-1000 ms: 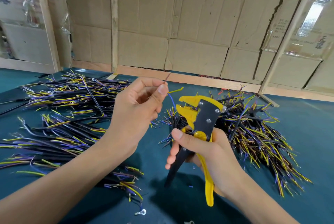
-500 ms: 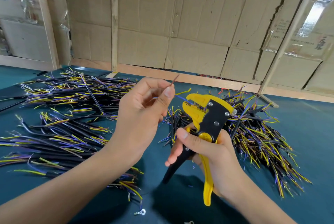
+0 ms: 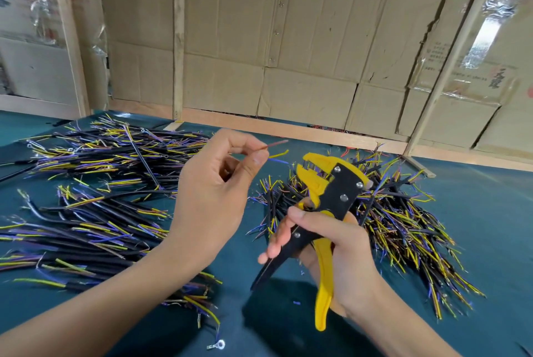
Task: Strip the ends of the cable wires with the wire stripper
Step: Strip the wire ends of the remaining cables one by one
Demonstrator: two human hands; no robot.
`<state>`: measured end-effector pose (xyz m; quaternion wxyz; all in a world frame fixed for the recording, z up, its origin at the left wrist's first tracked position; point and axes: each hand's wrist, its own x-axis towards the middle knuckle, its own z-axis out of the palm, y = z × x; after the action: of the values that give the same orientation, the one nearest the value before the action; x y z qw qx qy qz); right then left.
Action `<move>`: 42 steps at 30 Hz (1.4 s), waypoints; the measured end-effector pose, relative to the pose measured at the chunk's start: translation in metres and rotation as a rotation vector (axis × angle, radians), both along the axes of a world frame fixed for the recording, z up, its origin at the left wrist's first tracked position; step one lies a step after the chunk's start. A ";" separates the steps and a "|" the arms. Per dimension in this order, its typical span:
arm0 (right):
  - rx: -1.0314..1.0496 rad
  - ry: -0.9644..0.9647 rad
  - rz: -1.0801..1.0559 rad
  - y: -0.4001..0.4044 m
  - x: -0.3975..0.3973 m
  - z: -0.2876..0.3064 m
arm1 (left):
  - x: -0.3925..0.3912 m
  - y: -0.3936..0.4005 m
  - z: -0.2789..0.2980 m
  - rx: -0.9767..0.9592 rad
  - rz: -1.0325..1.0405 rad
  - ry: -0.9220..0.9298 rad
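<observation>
From our head cam: our left hand (image 3: 210,195) pinches a brown wire (image 3: 277,143) from the cable, with yellow and blue ones poking out beside it. Our right hand (image 3: 331,247) grips the wire stripper (image 3: 328,201), jaws apart, just beside the wire. Big cable piles (image 3: 95,198) on both sides, so probably lots left.

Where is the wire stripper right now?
In the head view, right of centre: the right hand holds the wire stripper above the table, before the right-hand cable pile.
</observation>
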<state>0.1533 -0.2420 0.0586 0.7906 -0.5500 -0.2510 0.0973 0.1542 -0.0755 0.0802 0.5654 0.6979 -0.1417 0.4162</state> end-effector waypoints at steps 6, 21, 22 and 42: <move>0.018 -0.056 0.042 -0.003 0.002 0.000 | 0.005 0.013 -0.006 0.417 0.262 -0.259; -0.147 -0.049 0.020 -0.002 0.000 -0.001 | 0.007 0.011 -0.013 0.491 0.235 -0.319; -0.169 -0.044 0.016 -0.001 0.000 -0.001 | 0.007 0.011 -0.014 0.494 0.219 -0.316; 0.396 0.415 -0.005 0.001 0.004 0.013 | 0.051 0.032 0.000 0.749 0.287 -0.170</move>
<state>0.1577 -0.2409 0.0715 0.9172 -0.3539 -0.0969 0.1551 0.2055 -0.0440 0.0802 0.1946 0.8312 -0.2307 0.4669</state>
